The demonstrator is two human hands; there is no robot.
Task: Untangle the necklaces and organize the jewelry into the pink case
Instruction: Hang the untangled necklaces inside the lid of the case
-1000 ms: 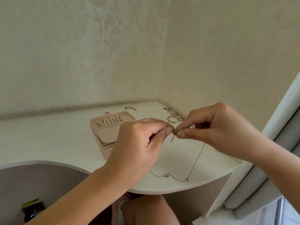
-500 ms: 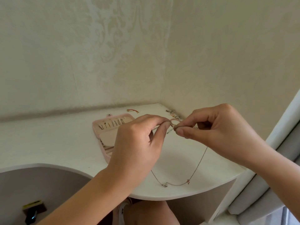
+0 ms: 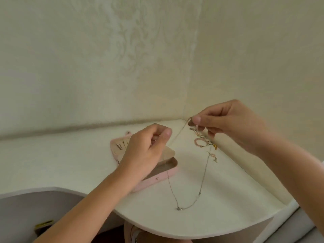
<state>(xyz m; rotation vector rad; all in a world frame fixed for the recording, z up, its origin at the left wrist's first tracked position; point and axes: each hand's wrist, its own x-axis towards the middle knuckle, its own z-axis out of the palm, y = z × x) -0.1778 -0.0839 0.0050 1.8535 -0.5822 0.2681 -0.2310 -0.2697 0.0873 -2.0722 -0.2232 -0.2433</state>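
Pink case (image 3: 154, 179), beige lining; silvery necklace (image 3: 203, 176); pink bead bracelet (image 3: 201, 142); cream table (image 3: 70, 165); cream damask-patterned wallpaper (image 3: 140, 50).

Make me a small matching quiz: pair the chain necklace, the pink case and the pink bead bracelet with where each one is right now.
Things:
1. chain necklace
2. pink case
3. pink bead bracelet

Places:
A. lying open on the shelf, partly under the left hand
B. lying on the shelf near the wall corner
C. pinched by both hands, the right hand higher

Pairs: 1-C, 2-A, 3-B
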